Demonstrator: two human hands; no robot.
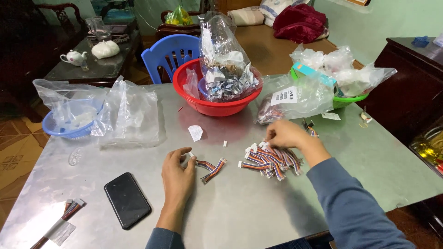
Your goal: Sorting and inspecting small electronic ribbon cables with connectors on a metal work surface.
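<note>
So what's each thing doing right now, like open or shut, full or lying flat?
Left hand: pinching one ribbon cable's white plug.
Right hand: fingers on the cable pile.
Phone: flat, screen dark.
Red basin: holds a full clear bag.
Blue basket: bag inside.
Flat clear bag: looks empty.
</note>
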